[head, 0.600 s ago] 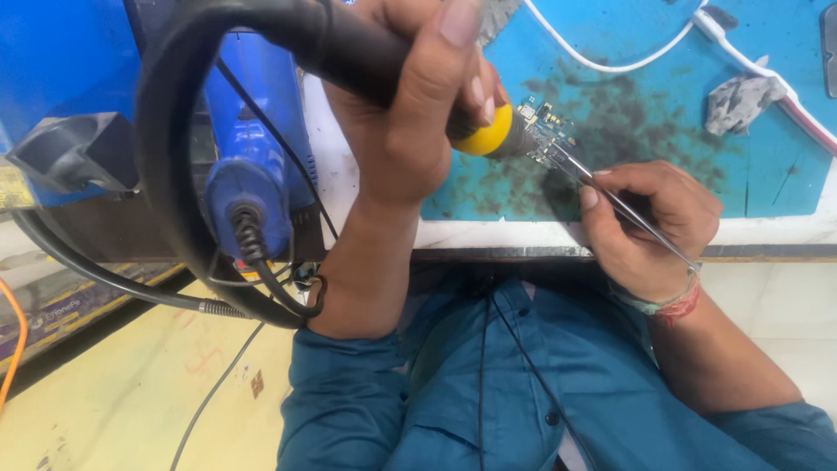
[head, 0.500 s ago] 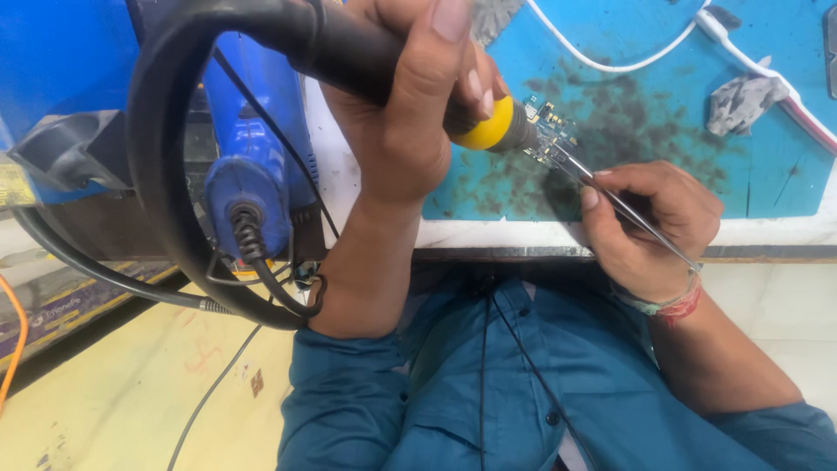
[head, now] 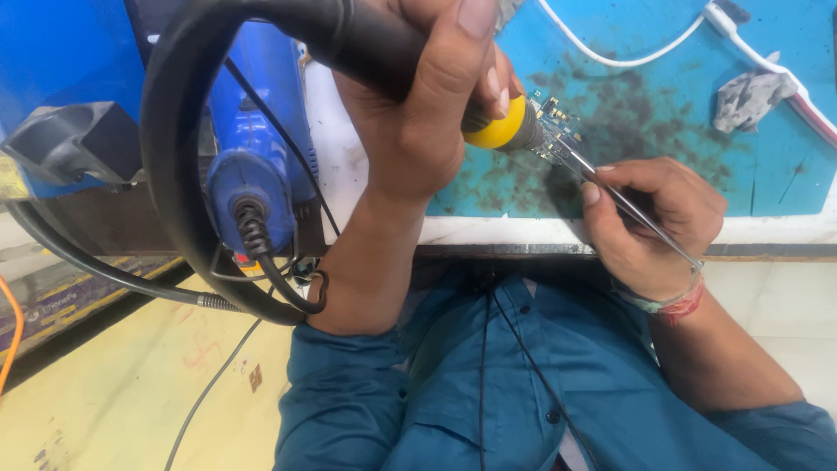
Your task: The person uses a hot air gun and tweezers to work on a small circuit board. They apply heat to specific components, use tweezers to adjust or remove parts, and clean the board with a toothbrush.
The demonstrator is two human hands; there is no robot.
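The left hand [head: 427,113] is wrapped fully around the black handle of a hot-air rework wand [head: 384,44], thumb laid along the top, fingers curled tight with no gap. The wand's yellow collar [head: 499,129] points right and down at a small circuit board [head: 554,131] lying on the blue work mat [head: 785,166], near the mat's near edge. The wand's thick black hose [head: 166,174] loops left and down from the handle.

The right hand [head: 649,222] sits just right of the board, its thumb and forefinger pinched on thin metal tweezers [head: 623,199] — the tips reach up-left to the board's edge, though whether they grip a part there is too small to tell.

A blue soldering station [head: 253,131] stands left of the hands. On the far side of the mat lie a white cable [head: 628,52] and a crumpled grey wad [head: 750,94], well apart from the board. The person's teal shirt [head: 488,392] fills the near foreground
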